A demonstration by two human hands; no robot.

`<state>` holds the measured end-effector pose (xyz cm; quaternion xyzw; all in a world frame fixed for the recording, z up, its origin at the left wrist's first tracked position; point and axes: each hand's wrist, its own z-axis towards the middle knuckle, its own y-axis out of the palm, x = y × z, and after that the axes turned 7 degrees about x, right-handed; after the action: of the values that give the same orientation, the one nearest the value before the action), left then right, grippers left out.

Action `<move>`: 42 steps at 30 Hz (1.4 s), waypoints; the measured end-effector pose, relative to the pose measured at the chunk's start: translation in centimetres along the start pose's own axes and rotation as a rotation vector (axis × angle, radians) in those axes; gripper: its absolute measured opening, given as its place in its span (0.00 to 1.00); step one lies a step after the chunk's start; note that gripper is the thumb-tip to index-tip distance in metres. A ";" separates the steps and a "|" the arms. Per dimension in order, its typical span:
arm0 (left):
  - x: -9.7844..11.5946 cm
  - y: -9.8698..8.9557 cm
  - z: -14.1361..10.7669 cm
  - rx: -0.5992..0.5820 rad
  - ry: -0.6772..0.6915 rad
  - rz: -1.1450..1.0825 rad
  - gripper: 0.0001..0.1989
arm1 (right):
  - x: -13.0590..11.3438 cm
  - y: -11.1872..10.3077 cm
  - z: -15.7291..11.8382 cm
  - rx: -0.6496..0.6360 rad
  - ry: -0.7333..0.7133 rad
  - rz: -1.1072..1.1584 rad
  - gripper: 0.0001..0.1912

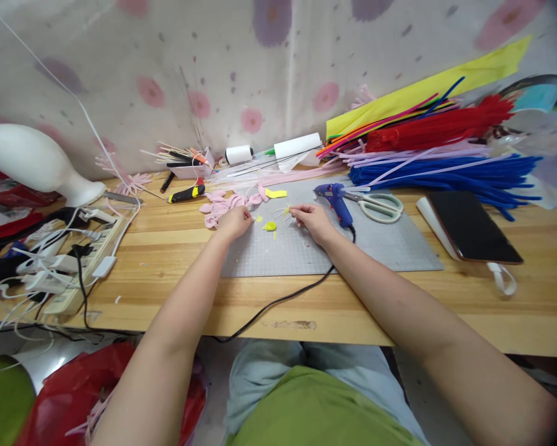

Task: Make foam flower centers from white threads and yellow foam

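Observation:
On the grey cutting mat (278,263), my left hand (235,222) has its fingers pressed together beside pink fuzzy pieces (217,205); whatever it may hold is too small to name. My right hand (311,222) pinches near a small yellow piece and several thin pale stems (287,218); what exactly sits between the fingertips is unclear. Between the hands lie a bright yellow lump (269,227) and tiny yellow scraps (258,218). A yellow strip (276,194) rests behind them. The blue glue gun (337,203) lies right of my right hand.
Scissors (381,208) lie beside the glue gun, whose black cable (278,300) crosses the table front. Pipe cleaners (436,176) and a phone (476,226) are right. A cutter (186,194) and a power strip (85,266) are left.

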<state>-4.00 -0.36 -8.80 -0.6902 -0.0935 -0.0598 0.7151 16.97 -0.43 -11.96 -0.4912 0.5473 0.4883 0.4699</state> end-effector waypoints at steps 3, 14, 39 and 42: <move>-0.4 -0.1 -0.2 0.020 -0.012 -0.085 0.09 | 0.1 0.0 0.1 0.005 -0.004 -0.028 0.10; -1.0 1.2 0.1 0.018 -0.162 -0.676 0.05 | 0.3 0.0 0.2 0.006 -0.011 -0.042 0.10; -0.4 0.7 -0.5 0.111 0.117 -0.097 0.07 | 0.1 0.0 -0.1 -0.013 0.010 -0.004 0.08; -0.7 1.2 -0.4 0.136 0.071 -0.188 0.06 | 0.1 0.0 0.0 -0.018 0.018 -0.007 0.08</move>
<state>-4.44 -0.70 -10.10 -0.6258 -0.1364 -0.1447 0.7543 16.97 -0.48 -12.10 -0.5018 0.5453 0.4871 0.4621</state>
